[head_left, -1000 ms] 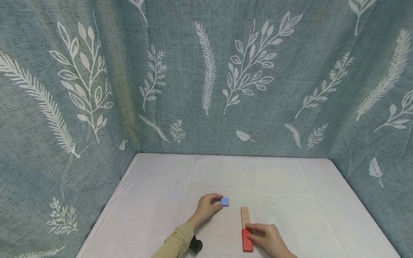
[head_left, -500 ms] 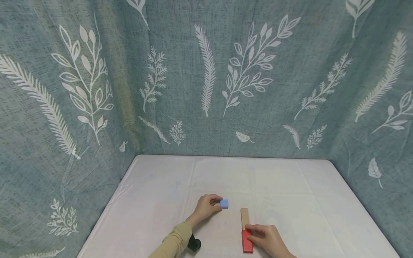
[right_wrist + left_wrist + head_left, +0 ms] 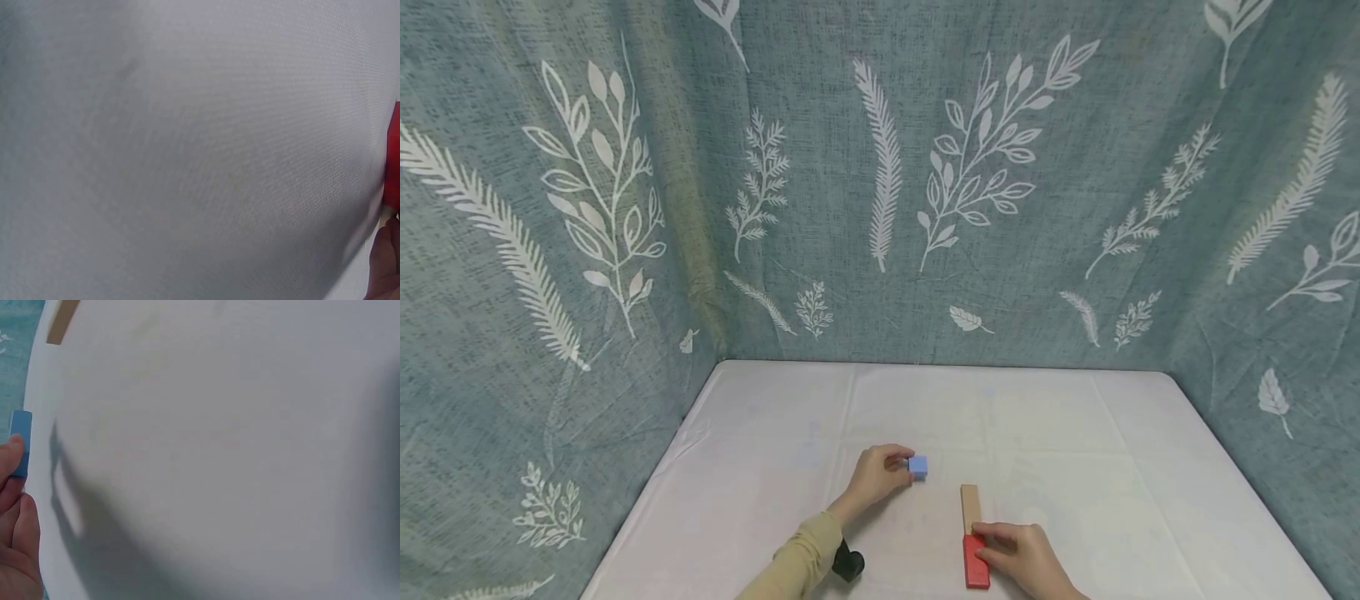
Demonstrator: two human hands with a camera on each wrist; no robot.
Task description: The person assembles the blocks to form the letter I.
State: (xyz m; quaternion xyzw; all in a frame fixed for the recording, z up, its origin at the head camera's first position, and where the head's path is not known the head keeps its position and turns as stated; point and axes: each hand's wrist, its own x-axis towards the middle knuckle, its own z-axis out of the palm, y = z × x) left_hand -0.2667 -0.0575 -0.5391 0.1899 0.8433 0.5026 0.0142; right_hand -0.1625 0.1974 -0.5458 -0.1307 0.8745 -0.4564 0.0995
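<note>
My left hand (image 3: 874, 479) pinches a small blue block (image 3: 918, 467) between thumb and fingers, left of the middle of the table. In the left wrist view the thumb lies against the blue block (image 3: 20, 428), and the hand's shadow falls on the cloth beside it. To the right, my right hand (image 3: 1018, 552) grips a red block (image 3: 976, 567) near its far end, thumb on its right side. Directly beyond the red block, in line with it, is a plain wooden block (image 3: 970, 507). Only a red edge (image 3: 394, 162) and some fingers show in the right wrist view.
A white cloth covers the table (image 3: 1075, 467). Green-blue curtains (image 3: 835, 192) with white leaf prints enclose it at the back and both sides. A black wrist-worn device (image 3: 848, 562) sits under the left sleeve (image 3: 808, 550).
My left hand has shifted slightly to the left and, in the last half second, a bit farther away with the blue block. The right hand and red block stay in place.
</note>
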